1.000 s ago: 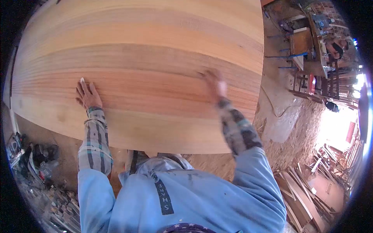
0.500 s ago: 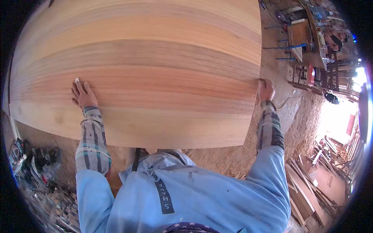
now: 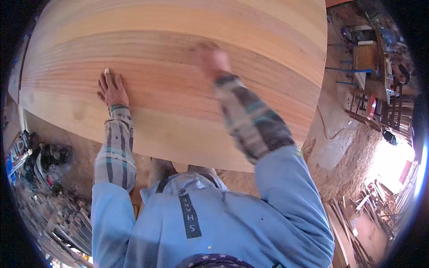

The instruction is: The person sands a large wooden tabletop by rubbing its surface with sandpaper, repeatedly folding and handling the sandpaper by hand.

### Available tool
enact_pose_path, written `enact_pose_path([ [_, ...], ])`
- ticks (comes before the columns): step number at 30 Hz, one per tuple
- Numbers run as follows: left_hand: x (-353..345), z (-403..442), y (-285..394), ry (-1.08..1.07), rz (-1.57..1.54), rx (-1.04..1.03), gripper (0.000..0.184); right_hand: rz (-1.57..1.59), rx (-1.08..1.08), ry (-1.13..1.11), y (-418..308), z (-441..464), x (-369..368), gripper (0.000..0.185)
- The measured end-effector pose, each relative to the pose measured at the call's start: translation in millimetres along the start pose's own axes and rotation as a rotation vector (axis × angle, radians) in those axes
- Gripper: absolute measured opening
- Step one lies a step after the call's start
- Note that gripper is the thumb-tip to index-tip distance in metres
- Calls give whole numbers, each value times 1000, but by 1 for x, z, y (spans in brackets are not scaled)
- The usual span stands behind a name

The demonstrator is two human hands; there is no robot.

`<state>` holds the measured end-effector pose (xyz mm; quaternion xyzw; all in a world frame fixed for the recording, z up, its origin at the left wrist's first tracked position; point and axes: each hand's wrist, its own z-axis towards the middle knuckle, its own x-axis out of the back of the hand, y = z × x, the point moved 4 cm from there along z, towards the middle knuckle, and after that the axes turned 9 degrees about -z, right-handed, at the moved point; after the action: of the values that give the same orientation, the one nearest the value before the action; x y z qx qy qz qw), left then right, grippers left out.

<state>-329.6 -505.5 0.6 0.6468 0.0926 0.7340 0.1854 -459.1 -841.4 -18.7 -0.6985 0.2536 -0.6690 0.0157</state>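
Observation:
A large wooden panel (image 3: 178,107) made of joined strips in pale yellow, tan and reddish tones spreads out in front of me. My left hand (image 3: 113,91) lies flat on its left part, fingers stretched out and apart, with something white on one fingertip. Over the middle of the panel is my right hand (image 3: 213,60), smeared by motion. Its fingers are too blurred to show whether they hold anything, and I cannot tell whether it touches the wood.
Loose timber pieces (image 3: 357,228) lie on the floor at the lower right. A workbench (image 3: 368,60) with clutter stands at the upper right. A cable (image 3: 328,134) runs over the floor beside the panel. Stacked wood offcuts (image 3: 53,210) and dark tools (image 3: 49,165) fill the lower left.
My right hand has left the panel's right edge and swung left over its middle. My left hand stays flat on the wood. The view has shifted slightly.

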Motion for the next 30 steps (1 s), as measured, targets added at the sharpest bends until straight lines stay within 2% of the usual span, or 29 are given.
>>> enact_pose_path([
  [1, -5, 0, -3, -2, 16, -6, 61, -175, 110, 90, 26, -35, 36, 33],
  [2, -6, 0, -7, -1, 34, -12, 61, -58, -1, 3, 71, -68, 53, 33],
  [3, -6, -1, -11, 2, 35, 2, 61, -225, -74, 38, 106, -107, 79, 33],
  [5, -11, -1, -2, -4, 68, -4, 60, -535, 86, 230, 208, -168, 96, 27],
  [6, -13, 0, -3, 4, 64, 11, 60, -230, -216, 220, 216, -182, 128, 26],
  [7, -14, -3, -4, 3, 53, -2, 61, -233, -201, 215, 213, -179, 129, 26],
  [9, -12, -3, -1, 13, 50, -4, 61, -334, 39, 228, 196, -164, 122, 21],
  [11, -11, -5, 0, -8, 30, 8, 61, -330, 130, 290, 158, -126, 70, 25],
  [12, -9, -6, 0, -1, 45, 22, 61, -365, 192, 228, 145, -96, 24, 35],
  [13, -7, -6, 1, -8, 25, 16, 61, -291, 282, 138, 87, -57, 11, 47],
  [14, -6, -5, 1, -10, 6, 8, 62, 87, 158, 5, 58, -8, -43, 55],
  [15, -7, -3, -2, -5, 55, 22, 61, -116, 357, 176, -16, 29, -41, 50],
  [16, -6, -2, -4, 1, 74, 23, 61, -257, 426, 228, -72, 59, -46, 46],
  [18, -2, -2, -3, -1, 44, 26, 60, -235, 428, 357, -157, 102, -51, 41],
  [19, 0, -2, -2, -1, 11, 21, 60, -201, 317, 256, -181, 111, -28, 38],
  [20, -1, 1, 0, -1, 13, 14, 60, -199, 311, 261, -170, 113, -42, 38],
  [21, -1, 0, -1, -6, 8, 21, 61, -207, 318, 153, -145, 114, -72, 41],
  [23, -3, -5, -4, -3, -4, 43, 61, -131, 163, 23, -91, 51, -18, 31],
  [25, -6, -3, -1, 0, 1, 8, 59, -252, 334, 197, 6, -13, 22, 33],
  [26, -6, -3, 1, 12, 0, 21, 59, -172, 187, 94, 75, -45, 21, 33],
  [27, -8, -4, 4, -2, -1, 18, 59, -372, 209, 66, 74, -74, 75, 35],
  [28, -9, -5, 5, -17, -1, 14, 59, -416, 205, 46, 118, -97, 80, 37],
  [30, -8, -5, 4, 8, -34, 0, 59, -202, 57, 66, 128, -106, 102, 28],
])
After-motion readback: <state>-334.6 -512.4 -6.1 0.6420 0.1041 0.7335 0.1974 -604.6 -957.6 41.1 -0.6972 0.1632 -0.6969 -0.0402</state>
